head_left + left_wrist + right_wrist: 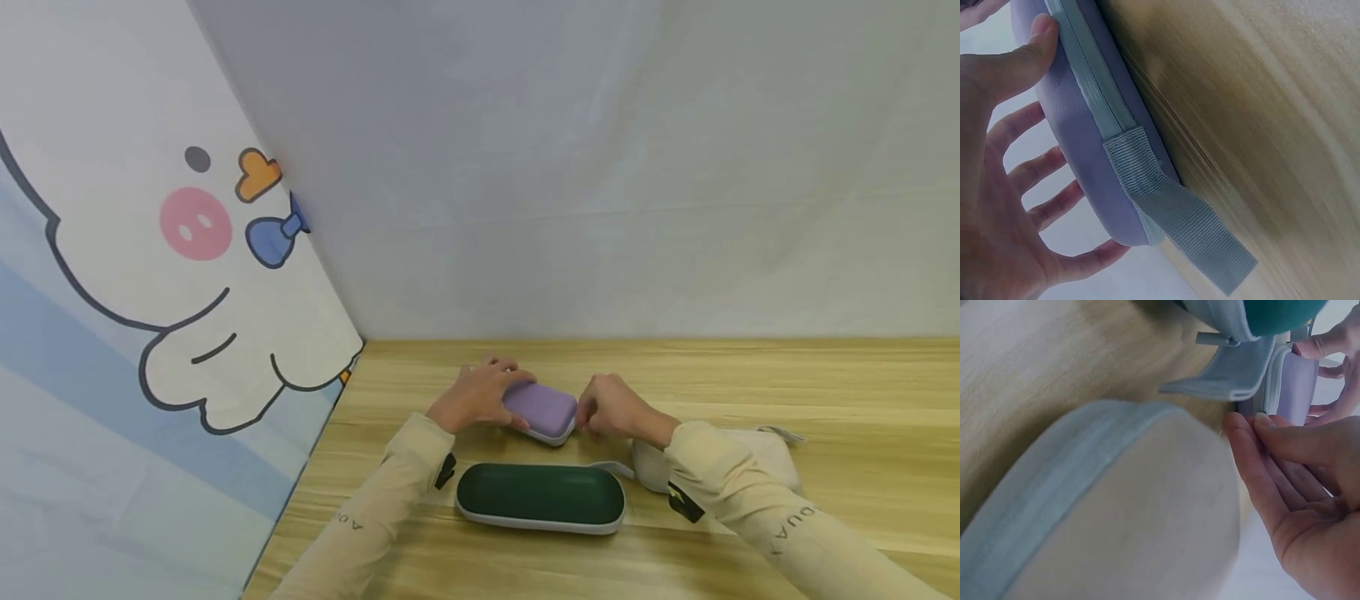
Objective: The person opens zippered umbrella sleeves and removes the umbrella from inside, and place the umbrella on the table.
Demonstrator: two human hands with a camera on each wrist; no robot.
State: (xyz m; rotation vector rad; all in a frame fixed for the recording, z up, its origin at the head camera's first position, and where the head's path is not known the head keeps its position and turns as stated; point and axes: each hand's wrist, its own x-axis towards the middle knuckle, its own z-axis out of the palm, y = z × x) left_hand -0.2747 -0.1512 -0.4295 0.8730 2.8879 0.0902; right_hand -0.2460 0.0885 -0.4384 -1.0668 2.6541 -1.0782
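A small purple zip case (547, 407) with a pale grey zip band sits on the wooden table. My left hand (480, 396) grips it from the left, thumb on the near side and fingers spread around the far side. In the left wrist view its zip (1088, 75) runs closed along the side, and a grey fabric tab (1191, 225) sticks out from the end. At the case's right end, my right hand (615, 408) pinches the zip edge between thumb and forefinger; the zipper pull itself is hidden by the fingertips.
A dark green case (540, 493) with a pale rim and tab lies in front of the purple one. Under my right forearm is a cream case (761, 458), partly covered. A pale wall (637, 167) stands behind the table, and a cartoon-printed sheet (112, 250) is on the left.
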